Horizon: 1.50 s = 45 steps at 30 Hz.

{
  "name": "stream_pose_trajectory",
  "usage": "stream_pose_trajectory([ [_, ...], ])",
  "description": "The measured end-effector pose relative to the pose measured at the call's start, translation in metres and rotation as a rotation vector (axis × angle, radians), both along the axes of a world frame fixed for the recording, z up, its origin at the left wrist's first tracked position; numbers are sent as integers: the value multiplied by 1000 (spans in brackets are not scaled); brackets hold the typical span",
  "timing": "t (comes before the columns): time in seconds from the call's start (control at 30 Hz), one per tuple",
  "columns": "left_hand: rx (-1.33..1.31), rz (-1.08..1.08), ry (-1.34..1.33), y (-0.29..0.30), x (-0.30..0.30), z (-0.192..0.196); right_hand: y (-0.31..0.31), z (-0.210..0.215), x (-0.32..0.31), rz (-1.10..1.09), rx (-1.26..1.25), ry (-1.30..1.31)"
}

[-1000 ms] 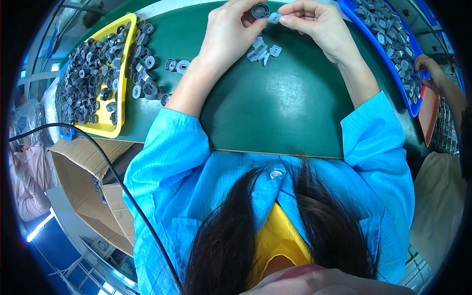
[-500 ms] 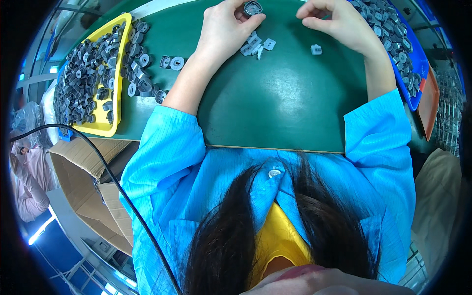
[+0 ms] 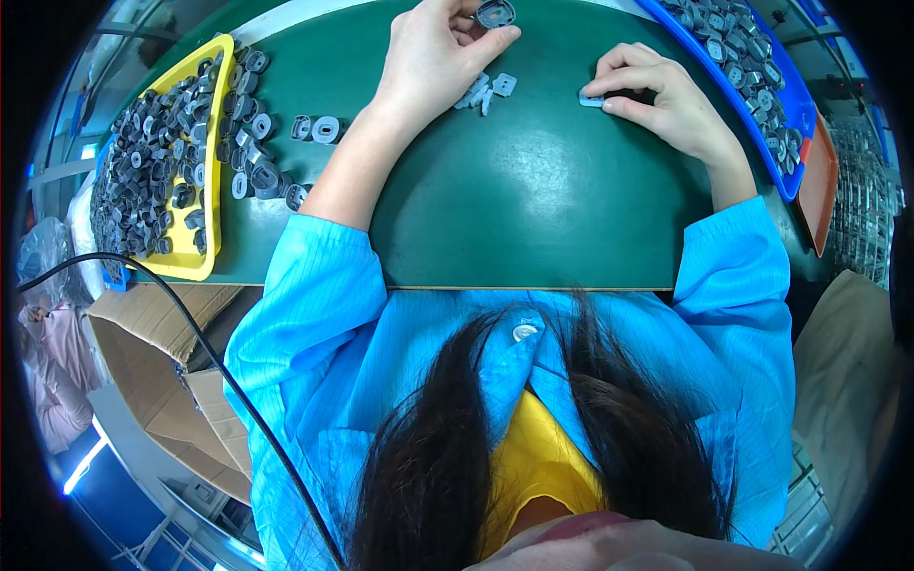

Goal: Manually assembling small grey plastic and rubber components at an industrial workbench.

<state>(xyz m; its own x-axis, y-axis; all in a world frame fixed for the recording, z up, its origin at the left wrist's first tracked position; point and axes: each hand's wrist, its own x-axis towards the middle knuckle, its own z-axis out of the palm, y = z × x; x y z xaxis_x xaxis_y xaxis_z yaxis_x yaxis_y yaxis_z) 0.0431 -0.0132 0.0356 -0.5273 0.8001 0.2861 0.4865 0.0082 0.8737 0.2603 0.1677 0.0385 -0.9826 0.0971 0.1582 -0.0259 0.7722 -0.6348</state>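
Near the far edge of the green table (image 3: 533,209), my left hand (image 3: 433,55) grips a dark grey plastic housing (image 3: 496,13) between thumb and fingers, its hollow side showing. To the right, my right hand (image 3: 652,93) pinches a small light grey plastic piece (image 3: 592,100) at the tabletop. Between the hands, beside my left fingers, lies a loose group of similar light grey pieces (image 3: 504,86). Left of my left forearm, a few dark grey housings (image 3: 327,130) sit on the table.
A yellow tray (image 3: 213,171) full of dark grey housings stands at the left, more of them strewn along its right side. At the right is a blue tray (image 3: 786,181) of grey parts, with an orange tray (image 3: 821,190) beyond. A black cable (image 3: 181,309) crosses the lower left, over an open cardboard box (image 3: 143,371).
My right hand has come down to the tabletop and closed its fingertips on the lone light grey piece. My left hand still holds the housing in about the same place.
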Motion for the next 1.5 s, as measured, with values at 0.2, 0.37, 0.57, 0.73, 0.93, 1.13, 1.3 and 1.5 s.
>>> stream_pose_trajectory([
  [0.2, 6, 75, 73, -3, -3, -3, -20, 6, -42, -204, -390, 27],
  [0.37, 46, 170, 417, -2, -12, -14, -31, 0, -90, -297, -716, 179],
  [0.57, 238, 111, 615, -5, -6, -7, -53, 1, -98, -438, -415, 259],
  [0.73, 148, 125, 715, -2, -8, -10, -41, 5, -101, -313, -650, 97],
  [0.93, 273, 156, 795, 5, -15, -13, -41, -4, -105, -348, -694, 214],
  [1.13, 313, 94, 826, -6, 3, 11, -41, -11, -100, -212, -1289, 61],
  [1.3, 273, 39, 866, -9, 6, 8, -44, -9, -99, -298, -1226, 75],
  [1.5, 568, -328, 424, 2, -27, -16, -15, 3, -88, -91, -1231, -169],
])
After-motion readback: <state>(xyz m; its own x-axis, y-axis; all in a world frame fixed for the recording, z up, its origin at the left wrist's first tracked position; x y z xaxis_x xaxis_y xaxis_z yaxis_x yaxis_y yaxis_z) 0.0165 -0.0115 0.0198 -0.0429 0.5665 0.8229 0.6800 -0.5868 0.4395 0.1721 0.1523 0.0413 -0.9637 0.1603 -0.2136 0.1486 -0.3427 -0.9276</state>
